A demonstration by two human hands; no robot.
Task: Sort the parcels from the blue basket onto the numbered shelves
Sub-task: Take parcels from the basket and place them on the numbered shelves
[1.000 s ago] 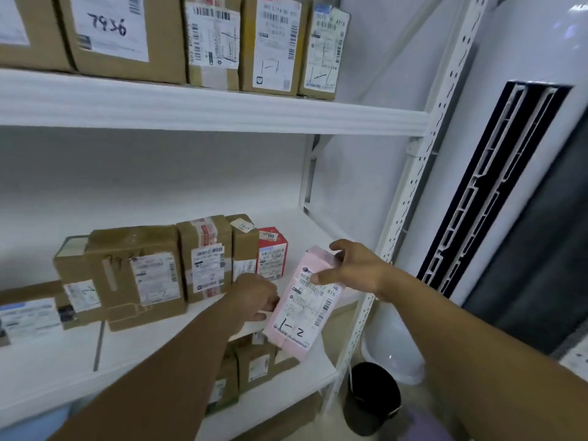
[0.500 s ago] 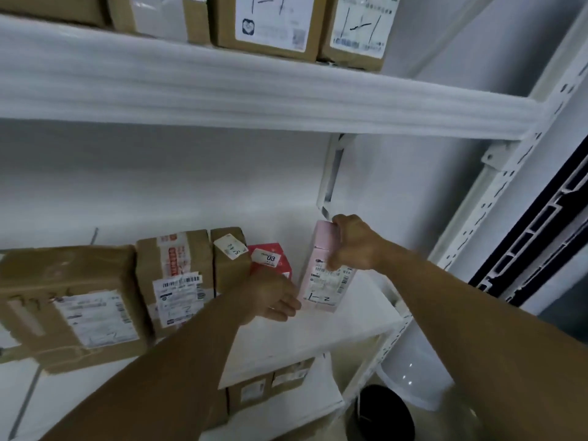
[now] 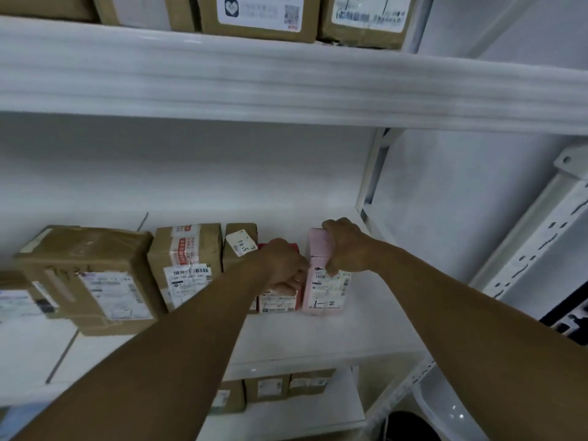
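as you reach into the white shelving unit [image 3: 525,243], its middle shelf [image 3: 318,342] carries a row of parcels along the back: a large brown carton [image 3: 92,275] at the left, a taped brown box [image 3: 186,265] next to it, a narrow brown box [image 3: 240,246] with a white tag on top, then a small red box [image 3: 280,302]. more brown cartons [image 3: 259,14] stand on the upper shelf [image 3: 286,74].

both your forearms stretch in over the middle shelf. your right hand [image 3: 345,246] is clamped over the top of the pink parcel [image 3: 324,291], fingers curled over its upper back edge and thumb pressed on its front. your left hand [image 3: 283,268] sits just beside it, fingers bent, lying over the red box and touching the pink parcel's left edge; whether it actually grips anything cannot be told. the two hands are close together, with only the parcel's top between them.

the pink parcel stands upright on the middle shelf at the right end of the row, just beside the red box. its white label faces you, with a black handwritten mark like 1-2 near the bottom.
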